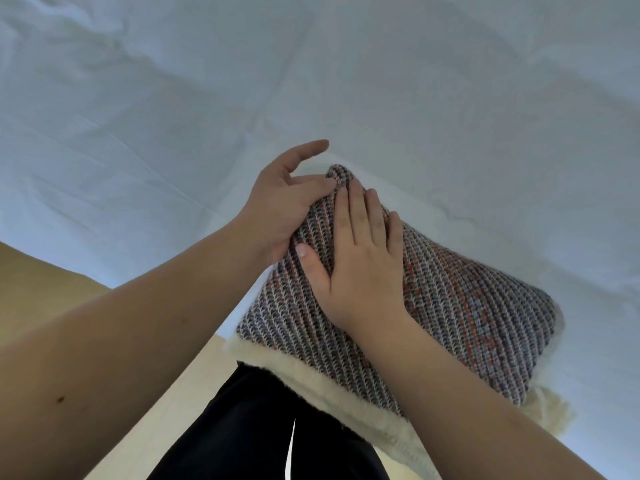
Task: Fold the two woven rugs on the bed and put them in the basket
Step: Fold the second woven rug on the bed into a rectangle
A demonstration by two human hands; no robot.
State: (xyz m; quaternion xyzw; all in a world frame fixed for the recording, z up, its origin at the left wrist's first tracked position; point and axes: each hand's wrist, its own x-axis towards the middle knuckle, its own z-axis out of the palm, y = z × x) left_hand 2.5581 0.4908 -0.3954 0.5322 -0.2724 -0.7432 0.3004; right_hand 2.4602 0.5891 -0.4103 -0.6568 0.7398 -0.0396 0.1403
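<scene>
Underhand, nubbly folded woven rug point(433, 306).

Folded woven rug point(433, 306) lies at the bed's point(415, 81) edge; right hand point(363, 268) presses flat on it, left hand point(280, 206) grips its far corner.

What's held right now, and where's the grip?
The folded rug. The left hand grips its far corner, thumb on top, fingers partly hidden behind. The right hand lies flat on top, pressing, not gripping.
</scene>
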